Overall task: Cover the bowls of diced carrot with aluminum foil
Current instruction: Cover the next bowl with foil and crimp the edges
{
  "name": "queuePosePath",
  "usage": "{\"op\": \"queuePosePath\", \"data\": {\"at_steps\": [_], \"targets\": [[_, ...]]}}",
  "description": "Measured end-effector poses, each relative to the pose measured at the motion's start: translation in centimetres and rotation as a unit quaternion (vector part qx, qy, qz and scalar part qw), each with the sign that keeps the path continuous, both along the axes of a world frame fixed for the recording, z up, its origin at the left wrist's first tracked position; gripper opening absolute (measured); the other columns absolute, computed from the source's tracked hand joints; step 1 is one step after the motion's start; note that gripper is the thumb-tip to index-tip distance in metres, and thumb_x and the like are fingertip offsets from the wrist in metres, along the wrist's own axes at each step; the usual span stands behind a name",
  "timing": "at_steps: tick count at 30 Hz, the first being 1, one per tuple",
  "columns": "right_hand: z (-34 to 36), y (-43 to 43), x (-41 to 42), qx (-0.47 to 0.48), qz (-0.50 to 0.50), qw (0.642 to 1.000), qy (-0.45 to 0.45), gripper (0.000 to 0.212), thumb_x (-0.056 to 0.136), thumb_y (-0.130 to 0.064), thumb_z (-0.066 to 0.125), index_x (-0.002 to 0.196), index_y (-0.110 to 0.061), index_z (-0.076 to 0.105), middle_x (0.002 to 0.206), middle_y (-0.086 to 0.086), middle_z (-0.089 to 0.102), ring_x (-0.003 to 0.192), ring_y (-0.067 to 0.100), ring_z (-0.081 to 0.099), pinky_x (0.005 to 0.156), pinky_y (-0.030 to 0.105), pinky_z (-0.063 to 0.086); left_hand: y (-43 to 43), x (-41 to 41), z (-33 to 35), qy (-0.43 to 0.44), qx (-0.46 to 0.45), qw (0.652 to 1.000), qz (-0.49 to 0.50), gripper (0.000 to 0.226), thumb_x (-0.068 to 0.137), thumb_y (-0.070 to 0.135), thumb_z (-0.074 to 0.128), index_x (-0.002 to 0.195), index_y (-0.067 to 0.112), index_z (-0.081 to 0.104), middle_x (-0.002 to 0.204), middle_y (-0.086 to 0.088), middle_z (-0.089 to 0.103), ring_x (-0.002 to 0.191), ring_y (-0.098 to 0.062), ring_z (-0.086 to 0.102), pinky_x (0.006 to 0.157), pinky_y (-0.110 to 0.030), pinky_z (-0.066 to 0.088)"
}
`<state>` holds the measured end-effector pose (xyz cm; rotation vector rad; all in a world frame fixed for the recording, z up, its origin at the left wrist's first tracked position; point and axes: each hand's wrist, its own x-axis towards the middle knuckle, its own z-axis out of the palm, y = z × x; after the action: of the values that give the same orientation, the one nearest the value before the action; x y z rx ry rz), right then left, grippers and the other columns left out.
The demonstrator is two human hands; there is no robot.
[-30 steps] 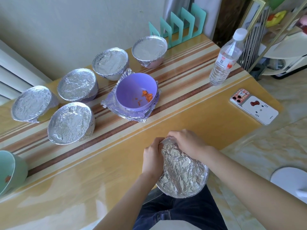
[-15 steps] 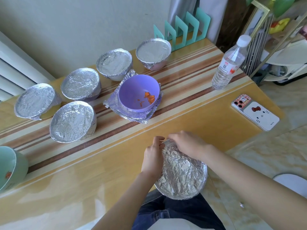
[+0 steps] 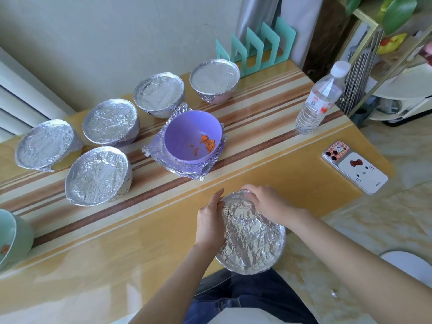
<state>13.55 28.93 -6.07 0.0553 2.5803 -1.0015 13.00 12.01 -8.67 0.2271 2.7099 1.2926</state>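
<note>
Glossy striped table (image 3: pixel 280 169) by pale wall (image 3: pixel 117 43); left hand (image 3: pixel 209 220) flat against, right hand (image 3: pixel 268 202) apparently curled over, foil-topped bowl (image 3: pixel 252 242).

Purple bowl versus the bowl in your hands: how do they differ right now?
The purple bowl is uncovered, carrot showing; the held bowl is foil-covered, contents hidden. The purple bowl stands untouched on foil sheets; the held bowl is between the left hand and right hand. Both touch foil.

I see 1 water bottle (image 3: pixel 320 99) standing upright near the table's (image 3: pixel 117 253) right edge, 1 phone (image 3: pixel 355 167) lying face down nearer the camera, and 1 teal rack (image 3: pixel 257 47) at the wall.
</note>
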Motion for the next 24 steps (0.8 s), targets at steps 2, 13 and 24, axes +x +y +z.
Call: {"op": "queuePosePath", "data": {"at_steps": [2, 13, 24], "targets": [[-0.1, 0.3, -0.2, 0.003, -0.012, 1.0, 0.002, 0.033, 0.1, -0.009, 0.04, 0.131, -0.004, 0.05, 0.084, 0.001, 0.064, 0.047, -0.005, 0.04, 0.052, 0.004, 0.037, 0.1, -0.4, 0.3, -0.004, 0.002, 1.0, 0.025, 0.031, 0.094, 0.001, 0.047, 0.12, 0.01, 0.06, 0.066, -0.005, 0.058, 0.056, -0.021, 0.045, 0.056, -0.02, 0.027], [-0.2, 0.7, -1.3, 0.004, 0.006, 1.0, -0.014, 0.039, 0.101, -0.019, 0.039, 0.139, -0.014, 0.041, 0.117, 0.002, 0.062, 0.078, -0.011, 0.054, 0.069, 0.005, 0.038, -0.6, 1.2, 0.9, -0.099, -0.052, 0.994, -0.002, 0.066, 0.077, -0.019, 0.027, 0.136, 0.01, 0.028, 0.127, -0.009, 0.051, 0.099, -0.024, 0.053, 0.076, -0.019, 0.033], [-0.8, 2.7, -1.4, 0.003, -0.029, 1.0, -0.011, 0.034, 0.101, -0.017, 0.04, 0.133, -0.012, 0.05, 0.107, 0.005, 0.067, 0.056, 0.007, 0.051, 0.051, 0.014, 0.038, 1.1, -2.0, 1.3, -0.03, -0.058, 0.998, -0.015, 0.021, 0.094, 0.008, 0.048, 0.112, 0.011, 0.059, 0.106, -0.002, 0.06, 0.093, -0.022, 0.057, 0.072, -0.017, 0.033]]}}
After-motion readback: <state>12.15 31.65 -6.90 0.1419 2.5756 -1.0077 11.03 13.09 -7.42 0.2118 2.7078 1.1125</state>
